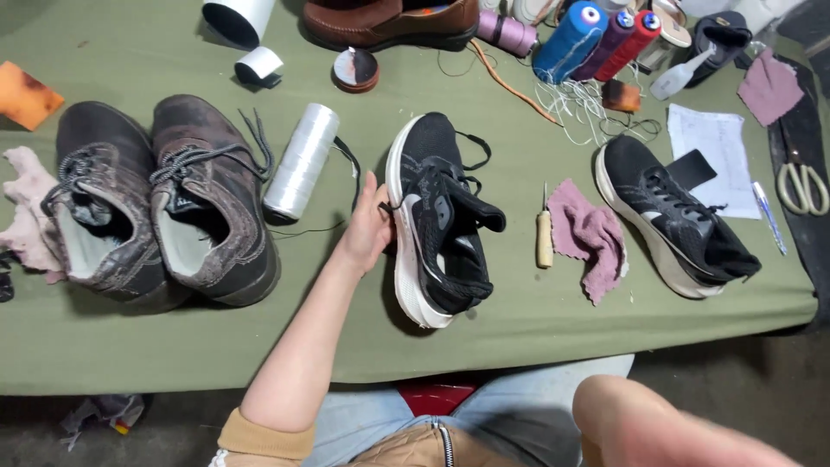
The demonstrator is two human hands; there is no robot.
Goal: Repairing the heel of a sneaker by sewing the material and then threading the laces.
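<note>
Left hand (367, 227) flat against white sole of black sneaker (437, 220) at table (519, 320) centre, fingers apart, not clamped. Right hand (674, 428) blurred at lower edge; grip impossible to tell. Best steadied by sole, clear of awl (544, 235) and pink rag (590, 235).

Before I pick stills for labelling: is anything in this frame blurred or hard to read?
Head view: the right hand at the bottom edge is smeared by blur; the left hand on the black sneaker and the table are sharp, evenly lit, with soft shadows.
</note>
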